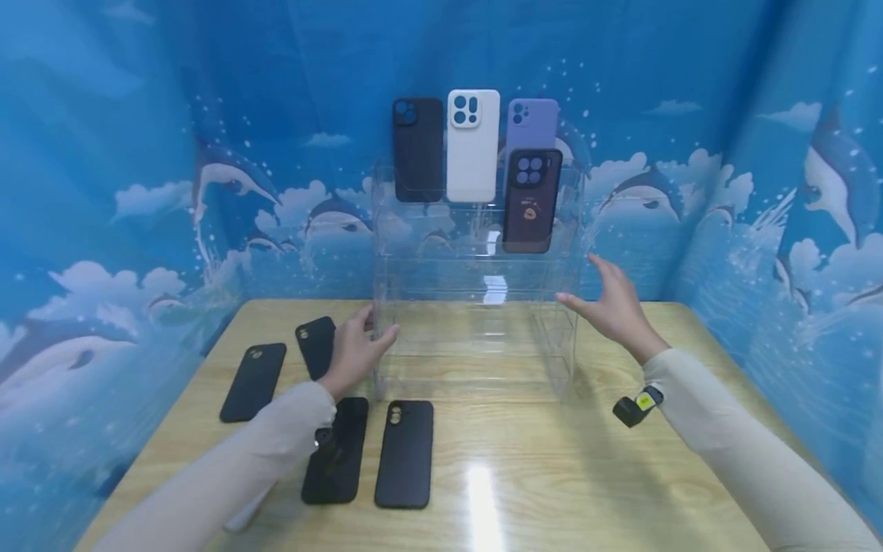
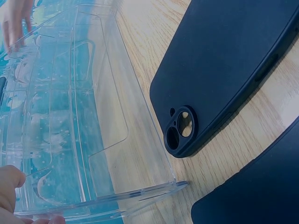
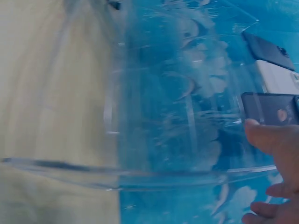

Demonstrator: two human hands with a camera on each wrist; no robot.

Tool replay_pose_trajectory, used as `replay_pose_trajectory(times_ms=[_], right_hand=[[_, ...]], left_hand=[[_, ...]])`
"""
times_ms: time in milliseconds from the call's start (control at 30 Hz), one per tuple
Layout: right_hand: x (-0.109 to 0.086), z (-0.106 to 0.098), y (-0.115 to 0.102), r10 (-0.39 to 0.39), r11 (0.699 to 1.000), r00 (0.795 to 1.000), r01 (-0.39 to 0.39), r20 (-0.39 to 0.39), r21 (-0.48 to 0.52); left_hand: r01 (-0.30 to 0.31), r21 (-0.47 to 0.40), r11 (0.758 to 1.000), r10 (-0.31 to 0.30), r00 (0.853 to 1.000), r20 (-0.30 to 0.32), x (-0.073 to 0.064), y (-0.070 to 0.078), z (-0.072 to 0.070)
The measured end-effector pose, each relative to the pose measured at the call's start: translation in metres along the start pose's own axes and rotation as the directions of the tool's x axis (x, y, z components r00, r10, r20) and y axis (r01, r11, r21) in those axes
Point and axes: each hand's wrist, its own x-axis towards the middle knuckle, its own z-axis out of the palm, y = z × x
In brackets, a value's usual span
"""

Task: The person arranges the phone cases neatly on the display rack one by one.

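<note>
A clear plastic tiered display stand rises from the table in the head view. At its left side my left hand grips the side panel, thumb in front and fingers on the outer side; the left wrist view shows the thumb against the clear plastic. My right hand is beside the stand's right side, thumb and fingers spread and holding nothing. On the upper tiers stand a black phone case, a white phone case, a purple phone case and, one tier lower, a dark phone case with a small emblem.
Several black phone cases lie on the wooden table at the left, among them one by the front and one farther left. A pale object is partly under my left forearm. Blue dolphin curtains enclose the table.
</note>
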Motion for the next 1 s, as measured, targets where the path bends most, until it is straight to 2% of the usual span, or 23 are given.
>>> replay_pose_trajectory(times_ms=[133,267,433,700,1000], right_hand=[[-0.013,0.014,0.018,-0.002,1.0,0.998,0.001,0.057,0.02],[-0.022,0.029,0.032,-0.018,0.997,0.997,0.012,0.075,0.08],[-0.028,0.045,0.04,-0.032,0.984,0.999,0.026,0.035,0.178],[-0.031,0.056,0.036,-0.016,0.977,0.999,0.023,-0.035,0.21],[-0.031,0.059,0.034,-0.002,0.973,0.997,0.02,-0.077,0.229]], left_hand=[[0.003,0.005,1.0,-0.003,1.0,0.003,0.0,0.001,0.001],[0.003,-0.001,1.0,-0.003,1.0,0.004,0.0,0.0,0.0],[0.01,-0.01,1.0,-0.01,1.0,0.017,0.0,-0.001,0.0],[0.06,0.004,0.998,-0.06,0.998,0.033,0.0,0.002,-0.001],[0.064,-0.034,0.997,-0.063,0.998,0.018,0.0,0.004,-0.003]])
